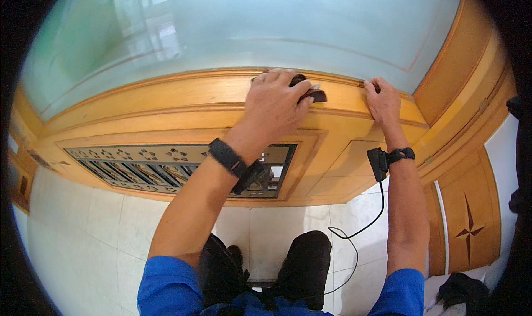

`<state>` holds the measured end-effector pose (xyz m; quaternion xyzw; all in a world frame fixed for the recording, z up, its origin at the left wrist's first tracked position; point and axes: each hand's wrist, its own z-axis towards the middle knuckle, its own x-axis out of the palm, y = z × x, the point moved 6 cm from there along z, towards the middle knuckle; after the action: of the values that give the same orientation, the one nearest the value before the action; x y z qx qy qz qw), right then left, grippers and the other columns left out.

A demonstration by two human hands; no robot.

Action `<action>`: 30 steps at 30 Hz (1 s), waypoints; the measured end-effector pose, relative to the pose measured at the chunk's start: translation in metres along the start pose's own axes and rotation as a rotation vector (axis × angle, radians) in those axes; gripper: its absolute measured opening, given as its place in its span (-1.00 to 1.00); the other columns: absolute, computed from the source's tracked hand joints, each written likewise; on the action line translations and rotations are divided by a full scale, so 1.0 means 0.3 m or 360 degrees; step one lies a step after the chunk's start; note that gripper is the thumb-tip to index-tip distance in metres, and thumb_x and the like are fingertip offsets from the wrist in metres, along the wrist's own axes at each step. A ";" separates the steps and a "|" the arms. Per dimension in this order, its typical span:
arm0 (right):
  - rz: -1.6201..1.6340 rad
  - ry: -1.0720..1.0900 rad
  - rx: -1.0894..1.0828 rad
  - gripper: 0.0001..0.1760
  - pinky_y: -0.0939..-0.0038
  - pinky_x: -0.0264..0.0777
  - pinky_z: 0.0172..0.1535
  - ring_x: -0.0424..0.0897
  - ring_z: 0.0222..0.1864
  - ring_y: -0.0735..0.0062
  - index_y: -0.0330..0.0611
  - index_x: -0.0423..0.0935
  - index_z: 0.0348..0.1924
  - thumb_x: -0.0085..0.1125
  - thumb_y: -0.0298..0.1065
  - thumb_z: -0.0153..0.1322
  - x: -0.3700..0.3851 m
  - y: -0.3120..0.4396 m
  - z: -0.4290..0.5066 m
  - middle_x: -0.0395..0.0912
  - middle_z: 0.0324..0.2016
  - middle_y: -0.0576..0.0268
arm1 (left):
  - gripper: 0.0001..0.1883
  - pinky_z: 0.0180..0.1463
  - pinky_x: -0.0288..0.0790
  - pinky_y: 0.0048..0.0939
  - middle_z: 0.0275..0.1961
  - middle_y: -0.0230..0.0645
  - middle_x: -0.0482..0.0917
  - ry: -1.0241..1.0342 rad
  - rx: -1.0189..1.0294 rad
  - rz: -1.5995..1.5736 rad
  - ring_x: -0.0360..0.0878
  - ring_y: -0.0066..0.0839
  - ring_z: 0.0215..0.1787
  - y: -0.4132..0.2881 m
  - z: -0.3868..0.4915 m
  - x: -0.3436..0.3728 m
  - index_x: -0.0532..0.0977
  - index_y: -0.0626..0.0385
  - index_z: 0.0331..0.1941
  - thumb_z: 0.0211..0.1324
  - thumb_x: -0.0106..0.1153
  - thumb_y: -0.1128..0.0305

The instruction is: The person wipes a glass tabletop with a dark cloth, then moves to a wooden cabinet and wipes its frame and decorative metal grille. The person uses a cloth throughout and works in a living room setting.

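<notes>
My left hand (pixel 276 98) is closed over a dark, folded cloth-like piece (pixel 315 96), pressed on the varnished wooden ledge (pixel 187 90) below a large glass pane (pixel 249 25). What exactly the dark piece is cannot be told, as my fingers cover most of it. Farther right, my right hand (pixel 383 100) rests with curled fingers at the ledge's moulding by the glass; nothing is plainly seen in it. Black straps circle both wrists, and a black device (pixel 377 164) with a cable is at the right one.
Below the ledge is a wooden front with an ornamental metal grille (pixel 145 166). A wooden frame post (pixel 457 71) rises at the right, near a wooden panel (pixel 482 216) with a star inlay. A black cable (pixel 356 249) hangs over the pale tiled floor (pixel 99 237).
</notes>
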<state>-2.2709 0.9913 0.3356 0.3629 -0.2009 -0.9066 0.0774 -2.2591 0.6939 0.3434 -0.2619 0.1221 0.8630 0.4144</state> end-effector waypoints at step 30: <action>-0.0091 0.0052 -0.0059 -0.62 0.08 0.55 -0.12 0.72 -0.22 -0.14 -0.26 0.67 -0.18 0.24 -0.06 0.52 -0.001 -0.008 0.011 0.74 -0.30 -0.12 | -0.73 0.28 0.47 0.02 0.15 -0.13 0.63 0.0133 -0.0087 -0.0152 0.57 -0.06 0.25 0.014 -0.077 -0.106 0.69 -0.01 0.00 0.26 0.34 0.24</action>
<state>-2.2728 0.9946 0.3369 0.3818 -0.1725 -0.9059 0.0614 -2.2379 0.6607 0.3418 -0.3143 0.1031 0.8337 0.4423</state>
